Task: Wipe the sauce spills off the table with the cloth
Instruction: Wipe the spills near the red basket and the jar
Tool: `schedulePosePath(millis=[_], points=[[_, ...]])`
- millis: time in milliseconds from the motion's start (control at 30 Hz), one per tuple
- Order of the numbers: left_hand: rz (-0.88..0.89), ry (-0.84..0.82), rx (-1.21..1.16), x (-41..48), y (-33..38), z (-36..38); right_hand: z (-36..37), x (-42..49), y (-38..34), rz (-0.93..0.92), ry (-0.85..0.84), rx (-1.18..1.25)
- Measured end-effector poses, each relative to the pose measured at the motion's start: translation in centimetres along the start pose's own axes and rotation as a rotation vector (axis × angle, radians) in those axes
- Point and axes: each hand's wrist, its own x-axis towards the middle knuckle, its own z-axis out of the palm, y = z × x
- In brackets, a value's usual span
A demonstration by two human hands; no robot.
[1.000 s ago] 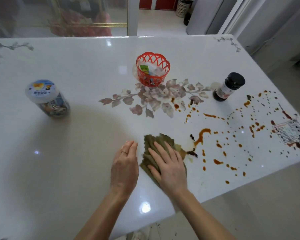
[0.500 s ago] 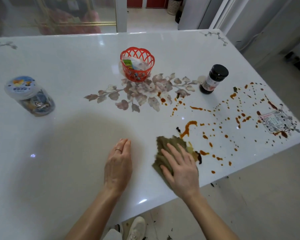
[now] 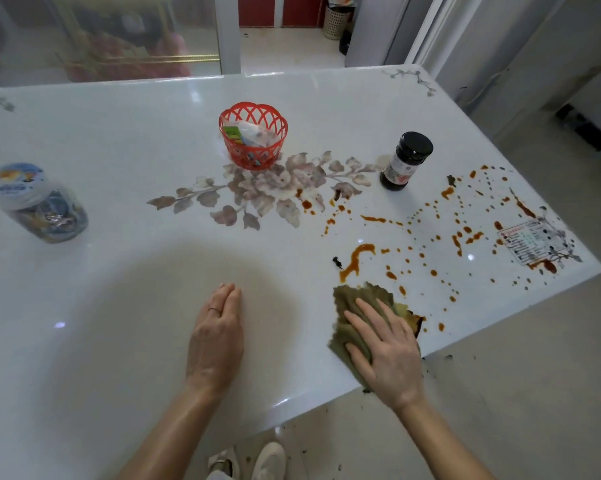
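Right hand (image 3: 387,355): laid flat, fingers straight and spread, pressed on top of the olive-green cloth (image 3: 356,303); nothing is gripped. The cloth is crumpled at the near right edge of the white glossy table (image 3: 119,140); its near portion is hidden under the palm, and its right corner is stained dark. Left hand (image 3: 216,337): laid flat on bare tabletop well apart from the cloth, fingers straight and held together, a thin ring (image 3: 214,309) worn on one finger. Sauce spills (image 3: 356,258): orange-brown streaks and many small drops are scattered from just beyond the cloth across the right end of the table, some onto a printed sticker (image 3: 527,244) whose text cannot be read. Dark black-capped bottle (image 3: 406,161): upright beyond the spills, label illegible. Red lattice basket (image 3: 254,136): set at the table's middle on a printed floral motif (image 3: 267,188); packets inside are only partly made out. Clear plastic jar (image 3: 32,202) with a pale printed lid: at the far left, contents indistinct. Pale shoes (image 3: 267,460): partly cut off at the bottom edge.
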Motion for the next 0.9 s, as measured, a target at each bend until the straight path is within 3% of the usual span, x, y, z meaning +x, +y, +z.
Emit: schedulePosePath(millis=[167,300,400,533,633,767,900], points=[[-0.004,0.007,-0.016,0.1,0.2,0.1,0.6,-0.3,-1.8,0.166,0.055,0.027],[-0.020,-0.001,-0.008,0.0,0.5,0.0,1.2,-1.4,-5.9,-0.087,0.009,0.128],[-0.015,-0.007,-0.010,0.1,0.5,-0.3,0.5,-0.1,-3.3,-0.266,-0.020,0.117],[-0.024,-0.020,-0.017,0.2,0.3,-0.3,-0.1,1.6,-0.2,-0.118,-0.021,0.101],[-0.044,-0.017,-0.019,0.2,0.5,-0.3,0.4,1.9,-2.8,0.054,-0.010,0.081],[-0.044,-0.020,-0.009,0.2,0.8,-0.5,1.0,2.5,-5.4,-0.093,-0.077,0.080],[-0.044,-0.021,-0.003,0.1,0.9,-0.6,1.0,5.9,-3.4,-0.193,-0.136,0.076]])
